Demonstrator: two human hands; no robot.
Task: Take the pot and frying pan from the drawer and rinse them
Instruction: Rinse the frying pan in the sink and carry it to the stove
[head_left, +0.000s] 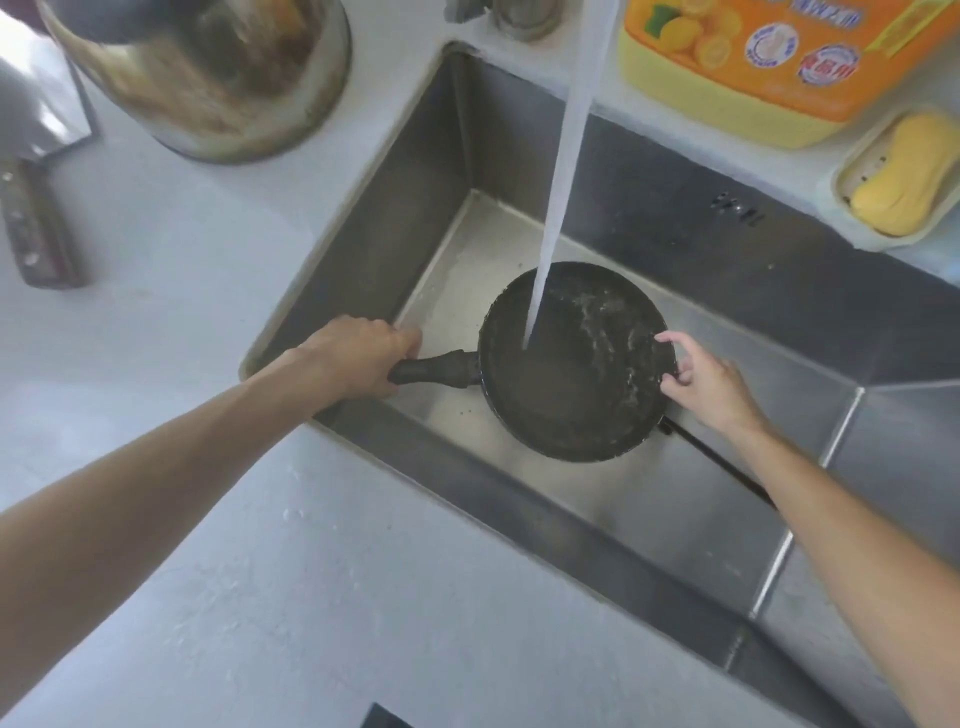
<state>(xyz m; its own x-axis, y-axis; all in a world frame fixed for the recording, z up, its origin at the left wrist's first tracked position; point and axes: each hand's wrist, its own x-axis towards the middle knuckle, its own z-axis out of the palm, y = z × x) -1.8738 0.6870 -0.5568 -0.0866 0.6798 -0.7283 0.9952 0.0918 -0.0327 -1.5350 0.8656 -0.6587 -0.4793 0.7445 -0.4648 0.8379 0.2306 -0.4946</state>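
A black frying pan (571, 384) is held inside the steel sink (395, 208), under a stream of tap water (563, 156) that lands in its middle. My left hand (363, 358) is closed around the pan's black handle at the sink's left rim. My right hand (701, 379) is at the pan's right rim, fingers spread and curled, its fingertips touching the edge. A large steel pot (208, 73) stands on the counter at the back left, blurred.
An orange dish-soap bottle (779, 57) and a yellow sponge in a tray (898, 176) sit behind the sink at the right. A cleaver (36, 171) lies on the white counter (311, 571) at the far left. A thin dark rod (727, 467) lies in the sink under my right forearm.
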